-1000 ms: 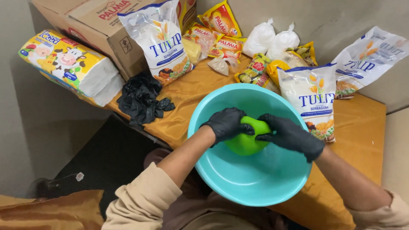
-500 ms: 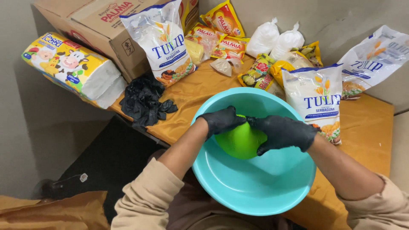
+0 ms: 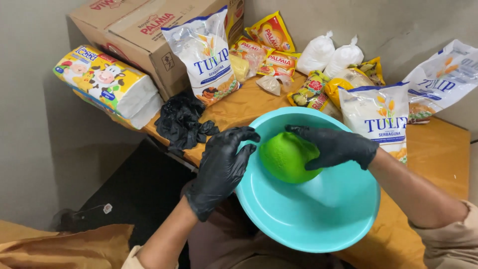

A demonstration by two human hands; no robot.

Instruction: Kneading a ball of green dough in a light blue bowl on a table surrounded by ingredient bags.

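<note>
A turquoise plastic bowl rests at the near edge of a table with an orange cloth. Inside it lies a smooth green ball of dough. My right hand, in a black glove, presses on the ball's right and top side. My left hand, also in a black glove, is at the bowl's left rim with its fingers spread, just off the ball.
Behind the bowl stand white flour bags, yellow margarine sachets, two tied white plastic bags, a pile of black gloves, a cardboard box and a yellow wrapped pack.
My left hand has come off the green ball and moved left to the bowl's rim, fingers apart. The right hand stays on the ball.
</note>
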